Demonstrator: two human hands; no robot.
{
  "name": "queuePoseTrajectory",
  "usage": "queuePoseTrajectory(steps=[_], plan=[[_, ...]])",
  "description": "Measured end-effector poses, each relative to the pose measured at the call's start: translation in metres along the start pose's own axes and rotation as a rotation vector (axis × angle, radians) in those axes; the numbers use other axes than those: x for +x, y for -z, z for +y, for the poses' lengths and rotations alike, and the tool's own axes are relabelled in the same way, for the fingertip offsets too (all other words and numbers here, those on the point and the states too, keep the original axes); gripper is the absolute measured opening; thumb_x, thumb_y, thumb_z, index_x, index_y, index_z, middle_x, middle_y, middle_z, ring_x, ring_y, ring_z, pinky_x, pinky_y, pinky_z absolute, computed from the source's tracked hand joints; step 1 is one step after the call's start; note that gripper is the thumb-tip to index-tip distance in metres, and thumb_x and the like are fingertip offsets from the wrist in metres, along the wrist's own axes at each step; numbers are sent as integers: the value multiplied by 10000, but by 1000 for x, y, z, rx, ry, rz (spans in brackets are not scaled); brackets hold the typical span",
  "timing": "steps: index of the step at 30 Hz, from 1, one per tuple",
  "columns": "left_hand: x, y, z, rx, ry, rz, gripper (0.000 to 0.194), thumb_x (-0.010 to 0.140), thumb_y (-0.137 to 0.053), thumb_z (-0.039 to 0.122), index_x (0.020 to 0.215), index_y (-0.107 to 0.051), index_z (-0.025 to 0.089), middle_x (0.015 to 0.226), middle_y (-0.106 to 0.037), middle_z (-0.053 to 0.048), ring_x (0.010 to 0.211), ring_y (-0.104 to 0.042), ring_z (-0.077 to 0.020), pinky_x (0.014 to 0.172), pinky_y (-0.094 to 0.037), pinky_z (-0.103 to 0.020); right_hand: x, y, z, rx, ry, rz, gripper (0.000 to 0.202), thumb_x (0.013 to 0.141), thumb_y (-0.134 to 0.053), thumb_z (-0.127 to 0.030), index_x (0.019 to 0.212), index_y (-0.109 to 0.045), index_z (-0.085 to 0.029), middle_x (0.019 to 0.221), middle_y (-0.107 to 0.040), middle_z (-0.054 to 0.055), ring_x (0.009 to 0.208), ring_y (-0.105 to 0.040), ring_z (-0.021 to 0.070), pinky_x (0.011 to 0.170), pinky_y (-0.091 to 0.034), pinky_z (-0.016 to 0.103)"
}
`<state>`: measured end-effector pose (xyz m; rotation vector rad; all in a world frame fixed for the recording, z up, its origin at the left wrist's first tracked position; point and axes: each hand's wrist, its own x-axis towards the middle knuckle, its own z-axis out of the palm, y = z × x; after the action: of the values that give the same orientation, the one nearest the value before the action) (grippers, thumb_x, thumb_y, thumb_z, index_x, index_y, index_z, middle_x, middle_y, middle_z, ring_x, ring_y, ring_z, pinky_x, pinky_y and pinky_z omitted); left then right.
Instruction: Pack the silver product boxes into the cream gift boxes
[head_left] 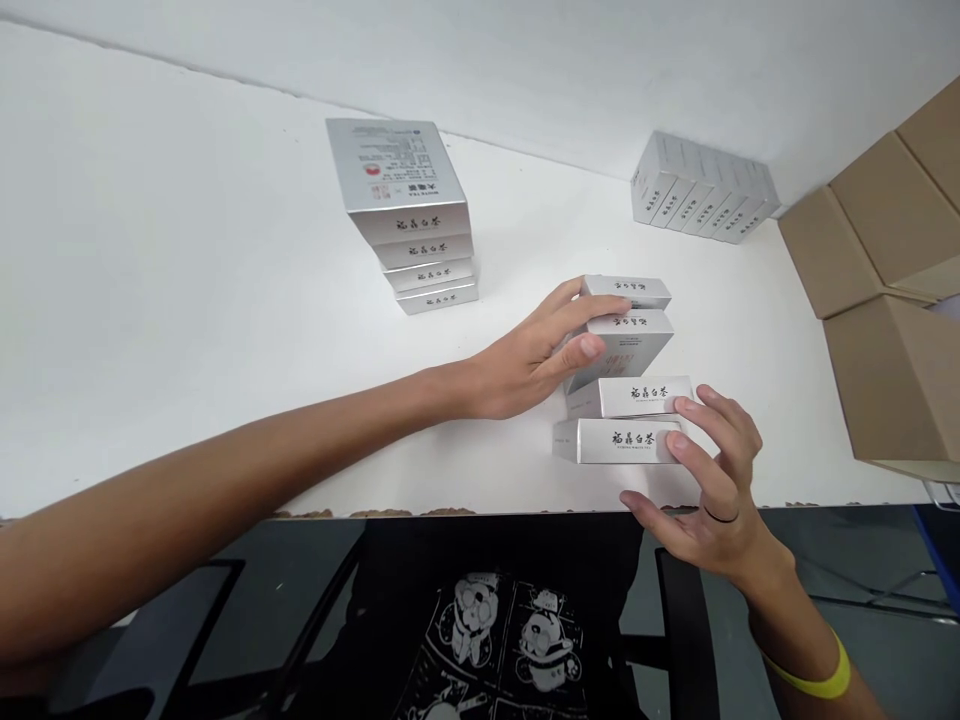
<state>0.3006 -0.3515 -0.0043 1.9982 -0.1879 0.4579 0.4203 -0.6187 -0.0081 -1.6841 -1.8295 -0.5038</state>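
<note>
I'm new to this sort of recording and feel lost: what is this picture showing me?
There is no machine here, only a person's two bare hands, seen by a camera worn on the head, looking forward and down. On the white table stand small silver boxes: a stack to the left, a row at the back, and four by the hands. The left hand touches the farther two; whether it grips them, I cannot tell. The right hand has fingertips against the nearer two, its thumb apart. An open cardboard box is on the right.
</note>
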Motion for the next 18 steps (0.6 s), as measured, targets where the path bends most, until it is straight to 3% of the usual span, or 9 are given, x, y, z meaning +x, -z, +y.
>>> queuePoseTrajectory(steps=[2, 4, 7, 9, 13, 18], plan=[[-1, -1, 1, -13, 2, -14, 677, 1079, -300, 767, 1543, -531, 332, 1464, -507, -125, 1452, -443, -313, 1289, -403, -562, 4, 2, 1, 33, -6, -12, 609, 975, -763, -322, 1499, -483, -190, 1510, -541, 175, 1554, -444, 381, 1329, -249, 628], [-2, -2, 1, -23, 1, -48, 703, 1052, -344, 799, 1527, -561, 328, 1639, -396, -136, 1566, -351, -346, 1301, -403, -575, 9, 3, 3, 78, -7, -21, 607, 979, -753, -337, 1509, -491, -200, 1508, -547, 162, 1569, -433, 390, 1347, -175, 681], [-5, -1, 1, 11, -29, -78, 706, 1007, -449, 827, 1512, -589, 354, 1790, -186, -110, 1623, -283, -394, 1291, -407, -618, 16, 4, 6, 129, 23, -17, 629, 976, -756, -372, 1523, -504, -191, 1481, -571, 168, 1560, -449, 400, 1337, -200, 720], [-5, -1, 1, 22, -41, -97, 712, 998, -470, 828, 1533, -566, 367, 1812, -138, -99, 1623, -291, -393, 1286, -416, -621, 20, 4, 8, 136, 47, -9, 638, 981, -747, -380, 1538, -502, -185, 1455, -596, 173, 1528, -493, 399, 1320, -260, 727], [-5, 0, 4, 13, -29, -124, 733, 1027, -388, 820, 1561, -517, 335, 1808, -172, -133, 1633, -303, -363, 1313, -378, -614, 22, 5, 9, 107, 56, -7, 628, 985, -740, -353, 1547, -501, -209, 1415, -632, 155, 1456, -574, 380, 1280, -361, 728], [-1, 0, 5, 4, -22, -57, 677, 1084, -328, 745, 1559, -487, 290, 1738, -334, -152, 1703, -153, -287, 1379, -280, -577, 20, 6, 7, 73, 93, 27, 584, 966, -757, -315, 1493, -549, -174, 1354, -654, 158, 1404, -613, 368, 1226, -466, 688]])
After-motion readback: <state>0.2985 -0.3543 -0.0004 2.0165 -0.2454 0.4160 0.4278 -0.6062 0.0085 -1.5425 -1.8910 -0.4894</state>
